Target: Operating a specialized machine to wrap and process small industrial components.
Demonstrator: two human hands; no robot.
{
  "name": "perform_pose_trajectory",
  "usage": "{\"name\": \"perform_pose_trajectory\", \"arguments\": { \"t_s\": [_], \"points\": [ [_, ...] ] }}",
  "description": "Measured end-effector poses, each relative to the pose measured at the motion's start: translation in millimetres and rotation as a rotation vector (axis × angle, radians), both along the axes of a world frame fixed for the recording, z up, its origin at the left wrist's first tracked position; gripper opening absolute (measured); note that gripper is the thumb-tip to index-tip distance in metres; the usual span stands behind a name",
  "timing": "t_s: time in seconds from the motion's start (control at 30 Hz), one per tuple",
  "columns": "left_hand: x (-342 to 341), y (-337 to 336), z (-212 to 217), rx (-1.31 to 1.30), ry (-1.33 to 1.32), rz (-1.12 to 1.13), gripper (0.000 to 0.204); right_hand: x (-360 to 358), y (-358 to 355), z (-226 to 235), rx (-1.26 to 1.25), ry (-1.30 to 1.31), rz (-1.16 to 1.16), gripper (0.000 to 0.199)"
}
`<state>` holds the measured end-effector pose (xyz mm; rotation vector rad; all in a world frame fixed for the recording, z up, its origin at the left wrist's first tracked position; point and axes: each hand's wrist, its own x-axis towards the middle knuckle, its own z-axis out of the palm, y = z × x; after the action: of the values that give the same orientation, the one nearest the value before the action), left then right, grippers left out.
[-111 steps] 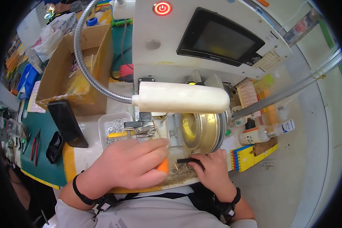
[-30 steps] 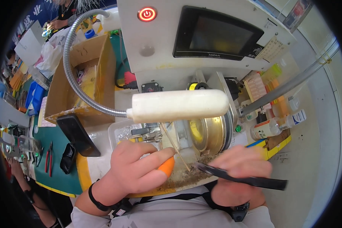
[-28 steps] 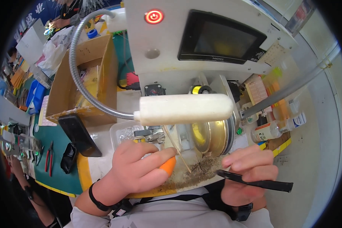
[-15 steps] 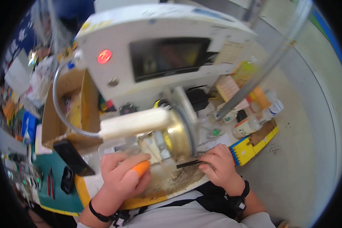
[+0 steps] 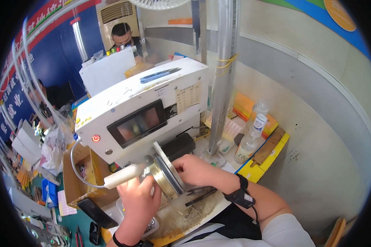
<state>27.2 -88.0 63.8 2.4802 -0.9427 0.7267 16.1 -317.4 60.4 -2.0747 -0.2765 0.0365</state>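
Observation:
A machine [image 5: 132, 111] with a white housing stands before me, carrying a round brass-coloured wheel [image 5: 163, 181] with a dark rim and a white handle [image 5: 121, 176] at its side. My left hand [image 5: 138, 201] is close under the handle, fingers curled towards the wheel; their tips and whatever they pinch are hidden. From the right, my right hand [image 5: 193, 171] reaches to the wheel's far side beside a pale plate [image 5: 163, 153], its fingertips out of sight behind the rim. A thin black stick-like tool [image 5: 200, 197] lies on the dusty worktop below.
An open cardboard box [image 5: 76, 187] and a dark phone-like slab [image 5: 97, 213] are at left. Clear bottles [image 5: 246, 148] and a yellow tray [image 5: 257, 171] stand at right, near a metal post [image 5: 220, 103]. A person [image 5: 123, 39] sits beyond the machine.
My right hand has let go of the black tool and moved up to the wheel. The left hand has come in under the handle. My view has tilted up.

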Motion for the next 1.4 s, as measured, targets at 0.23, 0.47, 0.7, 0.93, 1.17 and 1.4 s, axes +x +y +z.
{"name": "perform_pose_trajectory", "arguments": {
  "t_s": [0.23,0.47,0.7,0.93,1.17,1.4],
  "points": [
    [0,2,-3,0.0,-0.099,0.003,0.018,-6,7,-14,0.068,-0.035,-0.162,0.02],
    [-35,31,-10,-0.109,-0.031,-0.146,0.023,-86,4,-25,0.091,-0.241,-0.419,0.014],
    [-51,20,-22,-0.15,0.416,-0.47,0.024,-126,8,-43,-0.009,-0.688,-0.311,0.018],
    [-47,19,-34,-0.114,0.721,-0.607,0.018,-123,14,-48,-0.264,-0.83,-0.168,0.029],
    [-46,29,-43,-0.202,0.618,-0.612,0.01,-113,7,-57,-0.276,-0.786,-0.073,0.025],
    [-37,44,-41,-0.178,0.491,-0.769,0.01,-44,-31,-37,0.986,0.042,-0.794,0.018]
  ]
}}
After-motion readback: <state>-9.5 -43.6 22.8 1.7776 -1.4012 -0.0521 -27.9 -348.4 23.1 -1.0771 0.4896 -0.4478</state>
